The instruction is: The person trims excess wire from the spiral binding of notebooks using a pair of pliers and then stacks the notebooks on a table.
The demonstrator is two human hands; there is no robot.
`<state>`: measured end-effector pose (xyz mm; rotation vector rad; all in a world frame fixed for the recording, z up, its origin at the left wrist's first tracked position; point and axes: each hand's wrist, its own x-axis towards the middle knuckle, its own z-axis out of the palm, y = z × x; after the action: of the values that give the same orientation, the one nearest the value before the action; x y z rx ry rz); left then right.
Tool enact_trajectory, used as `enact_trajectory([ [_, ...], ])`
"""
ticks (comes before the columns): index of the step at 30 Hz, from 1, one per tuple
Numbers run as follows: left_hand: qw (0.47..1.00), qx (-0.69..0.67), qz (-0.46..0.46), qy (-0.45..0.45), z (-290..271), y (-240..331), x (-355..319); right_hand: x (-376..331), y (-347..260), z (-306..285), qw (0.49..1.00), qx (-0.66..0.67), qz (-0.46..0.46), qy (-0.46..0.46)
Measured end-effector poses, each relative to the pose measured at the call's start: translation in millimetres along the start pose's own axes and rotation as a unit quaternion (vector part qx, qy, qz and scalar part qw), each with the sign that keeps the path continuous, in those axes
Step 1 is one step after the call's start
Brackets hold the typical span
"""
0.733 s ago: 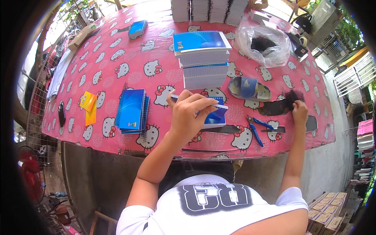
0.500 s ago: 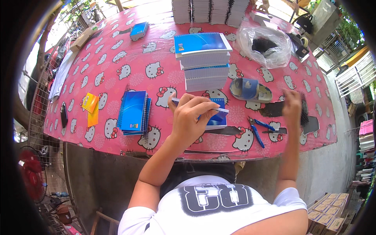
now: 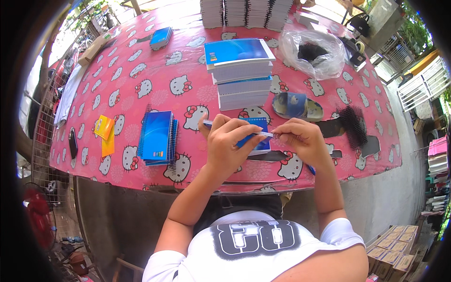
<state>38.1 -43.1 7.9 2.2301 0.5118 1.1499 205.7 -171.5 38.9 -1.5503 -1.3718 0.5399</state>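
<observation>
My left hand [image 3: 228, 136] is closed around a thin notebook [image 3: 267, 134], held edge-on above the table. My right hand [image 3: 303, 138] pinches at the notebook's right end; a thin dark binding coil [image 3: 283, 137] shows partly at its fingertips. Beneath the hands lies a small blue-covered pad [image 3: 260, 123] with punched holes along its edge. Most of the blue-handled pliers [image 3: 312, 169] is hidden behind my right hand. To the right sits a bunch of black spiral coils [image 3: 353, 127].
Ahead stands a tall stack of notebooks [image 3: 242, 70]. Bound blue notebooks [image 3: 157, 136] are piled left, near yellow packets [image 3: 106, 134] and a dark phone [image 3: 73, 143]. A slipper-like object [image 3: 297, 106] and a clear plastic bag [image 3: 312, 54] lie right. Spiral-bound stacks [image 3: 246, 11] line the back.
My right hand has come left from beside the black coils to the notebook's end, now covering most of the pliers. The coil bunch has shifted and spread. My left hand keeps holding the notebook.
</observation>
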Motion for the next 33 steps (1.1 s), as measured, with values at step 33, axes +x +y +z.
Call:
enact_trajectory([
  [33,0.999,0.007,0.029,-0.025,-6,10,8,11,102,-79,0.9,-0.427,0.08,0.029],
])
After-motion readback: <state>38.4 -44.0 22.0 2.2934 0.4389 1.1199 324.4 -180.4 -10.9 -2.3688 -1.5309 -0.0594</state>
